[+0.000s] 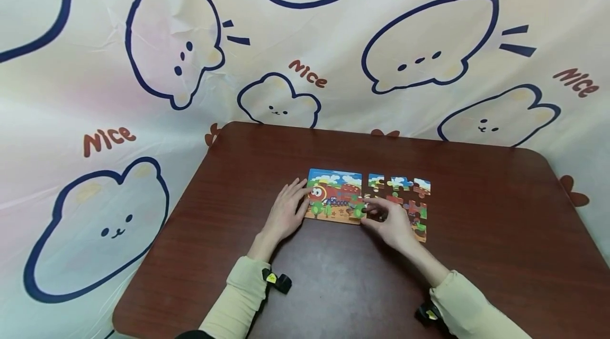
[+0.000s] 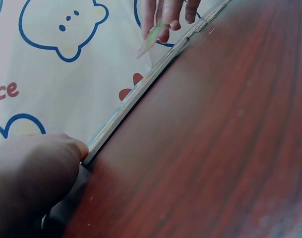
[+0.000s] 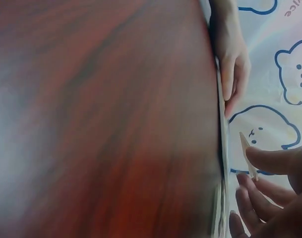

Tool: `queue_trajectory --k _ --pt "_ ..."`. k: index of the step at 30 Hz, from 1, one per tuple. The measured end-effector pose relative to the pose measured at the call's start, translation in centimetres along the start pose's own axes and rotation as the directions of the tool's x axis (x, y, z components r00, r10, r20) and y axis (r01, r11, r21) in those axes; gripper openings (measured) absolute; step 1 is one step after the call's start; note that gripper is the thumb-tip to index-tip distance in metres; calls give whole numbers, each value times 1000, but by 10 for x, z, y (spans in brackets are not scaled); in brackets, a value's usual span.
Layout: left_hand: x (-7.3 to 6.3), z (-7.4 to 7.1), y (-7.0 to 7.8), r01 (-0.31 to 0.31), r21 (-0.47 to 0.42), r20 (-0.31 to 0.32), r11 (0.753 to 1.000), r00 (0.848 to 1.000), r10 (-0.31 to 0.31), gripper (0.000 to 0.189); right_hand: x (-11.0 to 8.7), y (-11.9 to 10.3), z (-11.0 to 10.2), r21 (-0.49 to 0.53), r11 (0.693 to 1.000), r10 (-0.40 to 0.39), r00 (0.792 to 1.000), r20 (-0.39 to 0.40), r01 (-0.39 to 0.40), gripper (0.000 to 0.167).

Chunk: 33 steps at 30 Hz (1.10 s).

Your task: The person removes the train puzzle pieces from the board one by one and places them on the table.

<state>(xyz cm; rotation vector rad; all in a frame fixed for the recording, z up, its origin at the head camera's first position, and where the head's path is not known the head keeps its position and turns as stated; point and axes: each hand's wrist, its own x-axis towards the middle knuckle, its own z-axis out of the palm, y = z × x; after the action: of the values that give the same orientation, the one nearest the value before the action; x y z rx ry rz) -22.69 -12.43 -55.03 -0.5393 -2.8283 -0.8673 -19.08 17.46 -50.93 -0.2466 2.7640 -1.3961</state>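
A colourful jigsaw board (image 1: 335, 190) with a red cartoon figure, green trees and blue sky lies flat on the table. My left hand (image 1: 286, 212) rests along its left edge, fingers fairly straight and touching the board. At the board's lower right corner is my right hand (image 1: 393, 225). Between thumb and fingers it pinches a puzzle piece (image 3: 248, 156), seen tilted on edge in the right wrist view. The same puzzle piece (image 2: 151, 38) shows some green in the left wrist view, held just above the board.
Right of the board lie several loose puzzle pieces (image 1: 399, 183), spaced apart in rough rows and partly hidden by my right hand. The dark brown table (image 1: 324, 286) has a patterned fabric backdrop (image 1: 333, 37) behind it.
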Motion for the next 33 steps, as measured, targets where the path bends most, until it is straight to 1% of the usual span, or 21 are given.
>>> queue_trajectory --k 1,4,6,8,11,15,18,20,22,24,27,30,31,33 --pt "0 -2 2 7 11 13 1000 1000 -7 37 -2 2 -2 -27 1000 -9 1000 -8 9 43" --pt "-1 -3 2 11 13 16 1000 1000 -11 37 -9 7 -6 -108 993 -46 999 -28 43 44" --pt "0 -3 1 14 13 18 1000 1000 -14 37 -11 11 -8 -139 988 -72 997 -33 67 44" --pt "0 -2 1 12 11 16 1000 1000 -13 37 -12 17 -9 -149 983 -110 993 -38 103 45" --pt "1 -2 1 15 9 20 1000 1000 -15 38 -11 32 -8 -151 977 -159 986 -50 150 47" --pt "1 -2 1 12 13 23 1000 1000 -12 37 -8 60 -5 -167 968 -198 979 -56 186 46" --pt "1 -3 1 8 23 17 1000 1000 -9 37 -7 69 -3 -175 962 -220 974 -52 208 45" --pt "1 -3 0 12 34 12 999 1000 -12 38 -8 69 -1 -176 959 -235 970 -57 222 46" --pt "1 -4 -1 18 41 6 999 1000 -19 38 -10 59 -1 -183 957 -240 969 -56 226 46" --pt "1 -5 -2 23 47 -1 999 1000 -23 38 -13 49 -3 -190 959 -225 973 -51 212 45" --pt "0 -5 -2 27 47 -5 998 1000 -27 38 -17 33 -7 -230 957 -186 982 -16 177 46" --pt "0 -4 -1 26 44 -9 999 1000 -26 37 -18 30 -8 -250 955 -168 986 -5 162 49" --pt "0 -4 -1 27 40 -8 999 1000 -27 37 -18 31 -8 -252 953 -174 985 -9 166 51" --pt "0 -4 -1 32 35 -8 999 999 -31 37 -19 39 -8 -245 949 -214 976 -34 199 52"
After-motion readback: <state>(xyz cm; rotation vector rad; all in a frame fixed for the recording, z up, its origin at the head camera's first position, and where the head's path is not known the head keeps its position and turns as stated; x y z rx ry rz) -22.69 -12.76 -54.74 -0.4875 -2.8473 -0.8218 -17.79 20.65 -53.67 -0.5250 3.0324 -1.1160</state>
